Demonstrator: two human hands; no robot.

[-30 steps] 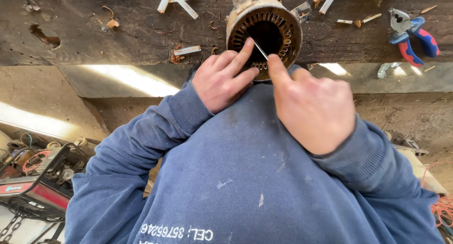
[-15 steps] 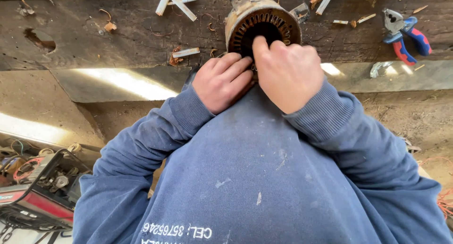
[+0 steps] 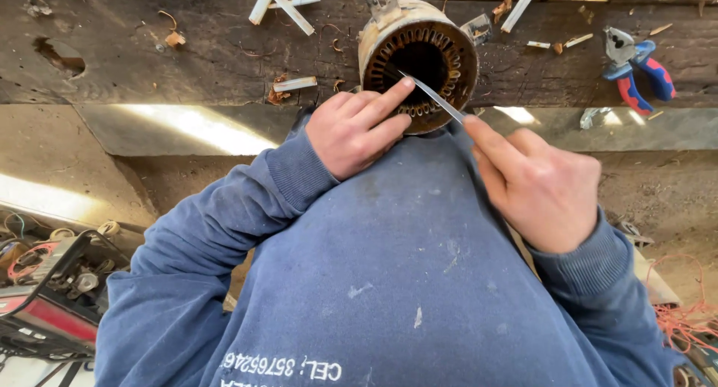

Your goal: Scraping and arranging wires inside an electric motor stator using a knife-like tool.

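Nearest the camera, a blue sweatshirt [image 3: 404,282] filled the lower view, its sleeves running up to both hands. The right hand [image 3: 542,189] was closed in a pinch on a thin pale strip [image 3: 432,97], held at its near end between thumb and forefinger. The strip's long axis was seen running up and to the left from that pinch, slanting across the mouth of a round motor shell [image 3: 419,62], with its far tip set over the dark bore near the ring of slots. So the shell lay up and left of the right-hand grip, and the strip pointed straight toward it.

The left hand [image 3: 359,129] was placed closer to the shell than the right: its knuckles were curled, nothing was held in it, and its extended forefinger was laid against the lower rim of the shell, just beside the strip. Whether the fingertip actually touched the strip could not be told.

The shell itself was resting on its side on a dark, worn wooden bench [image 3: 149,58], its open face turned toward the person. Farther along the bench, short pale sticks [image 3: 280,5] were scattered to the left, and pliers with red and blue handles [image 3: 636,69] were lying well apart to the right.
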